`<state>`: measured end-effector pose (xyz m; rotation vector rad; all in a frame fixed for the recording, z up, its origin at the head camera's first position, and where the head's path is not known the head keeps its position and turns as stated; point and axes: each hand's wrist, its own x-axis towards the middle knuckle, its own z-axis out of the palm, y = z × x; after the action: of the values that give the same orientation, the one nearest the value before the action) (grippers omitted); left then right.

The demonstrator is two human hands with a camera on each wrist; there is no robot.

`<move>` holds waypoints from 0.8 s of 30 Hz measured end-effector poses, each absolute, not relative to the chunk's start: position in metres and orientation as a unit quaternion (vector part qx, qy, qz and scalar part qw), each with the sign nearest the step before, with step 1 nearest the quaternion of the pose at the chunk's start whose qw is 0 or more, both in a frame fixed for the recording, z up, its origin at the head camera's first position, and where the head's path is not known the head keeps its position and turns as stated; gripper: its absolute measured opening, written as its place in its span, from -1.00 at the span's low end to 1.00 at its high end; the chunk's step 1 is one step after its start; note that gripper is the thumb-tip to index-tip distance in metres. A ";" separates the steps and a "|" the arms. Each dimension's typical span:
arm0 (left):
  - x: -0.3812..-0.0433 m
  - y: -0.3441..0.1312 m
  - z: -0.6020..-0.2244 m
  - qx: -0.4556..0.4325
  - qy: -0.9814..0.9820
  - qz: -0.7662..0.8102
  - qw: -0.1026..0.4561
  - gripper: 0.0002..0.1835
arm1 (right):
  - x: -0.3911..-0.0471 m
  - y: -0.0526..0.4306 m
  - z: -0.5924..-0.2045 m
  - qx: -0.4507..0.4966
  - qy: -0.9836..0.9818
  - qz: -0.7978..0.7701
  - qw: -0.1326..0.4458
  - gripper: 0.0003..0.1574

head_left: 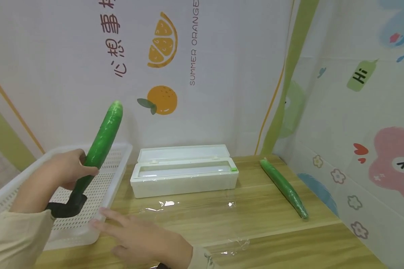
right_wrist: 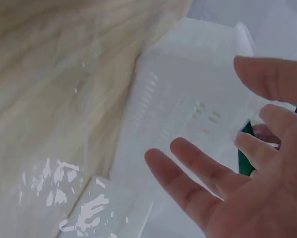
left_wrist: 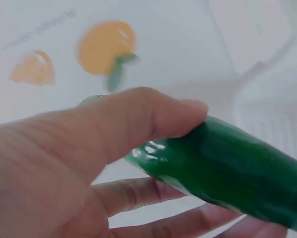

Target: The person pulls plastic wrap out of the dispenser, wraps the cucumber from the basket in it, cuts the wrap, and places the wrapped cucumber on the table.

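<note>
My left hand [head_left: 62, 168] grips a long green cucumber [head_left: 104, 138] and holds it tilted up over the white perforated basket [head_left: 116, 186]. In the left wrist view, thumb and fingers curl round the cucumber [left_wrist: 237, 173], whose skin looks glossy. My right hand [head_left: 144, 235] is beside the basket's near right corner, fingers spread and holding nothing. Its fingers [right_wrist: 178, 178] look extended in the right wrist view. A sheet of clear cling film [head_left: 192, 220] lies on the table in front of a white cling film dispenser [head_left: 185, 188].
Another cucumber [head_left: 284, 183] lies slantwise at the table's right side, shiny at its near end. The dispenser's lid [head_left: 183, 153] stands raised, with a green slider [head_left: 233, 169] at its right end. Printed cloth [head_left: 215, 112] hangs behind and on the right.
</note>
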<state>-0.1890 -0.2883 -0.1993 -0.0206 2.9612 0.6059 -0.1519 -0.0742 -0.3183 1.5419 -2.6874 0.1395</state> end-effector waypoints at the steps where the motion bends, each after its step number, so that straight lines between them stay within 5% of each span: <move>1: -0.186 -0.284 -0.199 0.000 0.981 0.187 0.045 -0.37 | -0.155 -0.070 -0.317 0.500 -0.864 0.061 0.010 -0.08; 7: -0.168 -0.253 -0.205 0.045 0.988 0.145 -0.023 -0.45 | -0.178 -0.021 -0.298 0.466 -0.859 0.210 -0.018 -0.24; 16: -0.147 -0.201 -0.239 0.118 0.976 0.158 -0.088 -0.50 | -0.192 0.063 -0.261 0.311 -0.770 0.556 -0.009 -0.07; 24: -0.137 -0.175 -0.275 0.182 0.963 0.159 -0.118 -0.58 | -0.197 0.124 -0.270 0.294 -0.736 0.604 -0.081 -0.44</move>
<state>-0.1371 -0.1747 -0.2751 0.6180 3.2764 0.5417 -0.1969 0.1238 -0.2701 0.9726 -2.4400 2.0023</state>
